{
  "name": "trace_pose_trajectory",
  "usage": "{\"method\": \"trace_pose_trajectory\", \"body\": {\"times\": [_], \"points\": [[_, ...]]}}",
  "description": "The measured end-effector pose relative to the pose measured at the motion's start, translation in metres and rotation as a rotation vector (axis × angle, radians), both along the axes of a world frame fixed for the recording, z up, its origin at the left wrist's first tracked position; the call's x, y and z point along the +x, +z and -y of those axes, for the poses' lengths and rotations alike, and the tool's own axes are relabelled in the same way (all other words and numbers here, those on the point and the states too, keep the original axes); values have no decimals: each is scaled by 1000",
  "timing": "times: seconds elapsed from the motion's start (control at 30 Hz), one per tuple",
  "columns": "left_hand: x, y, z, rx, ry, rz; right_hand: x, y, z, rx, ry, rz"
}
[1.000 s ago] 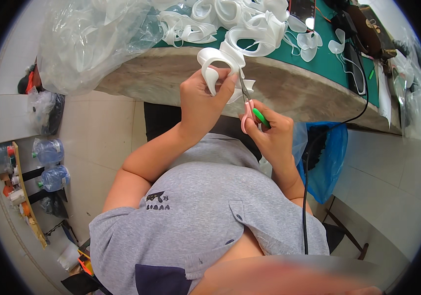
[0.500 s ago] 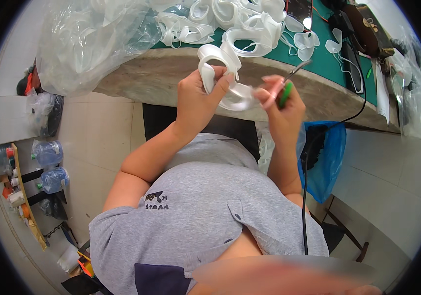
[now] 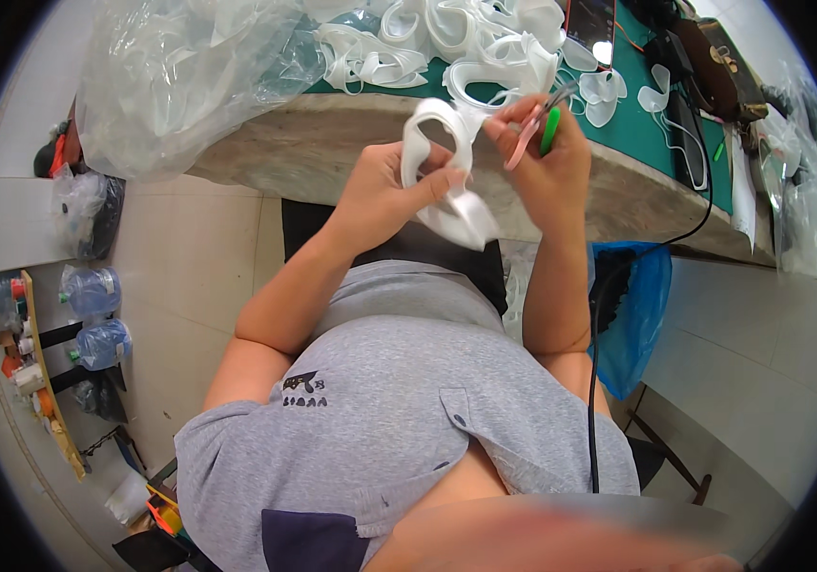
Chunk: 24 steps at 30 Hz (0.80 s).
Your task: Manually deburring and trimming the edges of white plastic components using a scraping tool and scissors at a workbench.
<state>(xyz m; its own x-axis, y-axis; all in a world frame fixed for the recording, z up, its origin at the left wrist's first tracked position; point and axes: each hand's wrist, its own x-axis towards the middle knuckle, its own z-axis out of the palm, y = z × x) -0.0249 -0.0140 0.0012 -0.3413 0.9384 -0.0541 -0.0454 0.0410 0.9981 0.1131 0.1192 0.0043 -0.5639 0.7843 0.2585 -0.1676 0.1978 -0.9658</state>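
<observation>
My left hand [image 3: 375, 195] is closed, its thumb and fingers pinching a soft white looped piece [image 3: 416, 143] just off the table's front edge. One loop of the piece stands up above the fingers, and its lower end hangs below them, smeared by motion. My right hand [image 3: 561, 176] is closed around scissors [image 3: 522, 145] with one pink and one green handle. Their metal blades point up and away to the right. The thumb and fingertips of this hand come up to the far side of the white piece; whether they pinch it I cannot tell.
Several similar white pieces [image 3: 499, 81] are heaped on the green mat [image 3: 637, 148] ahead. A large clear plastic bag [image 3: 189, 95] of white pieces sits at the left. Thin white offcuts [image 3: 603, 95], a phone [image 3: 589, 29] and a black cable [image 3: 685, 226] lie toward the right.
My right hand has moved up and slightly left, bringing the scissors nearer the white piece's far side. The white piece has turned in my left hand, which has shifted slightly right.
</observation>
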Motion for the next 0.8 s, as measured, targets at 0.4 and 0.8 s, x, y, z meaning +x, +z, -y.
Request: {"method": "trace_pose_trajectory", "body": {"times": [0.4, 0.8], "points": [[7, 12, 10, 74, -175, -115, -20, 13, -45, 395, -445, -16], [46, -17, -18, -133, -262, 113, 61, -8, -69, 362, -338, 247]]}}
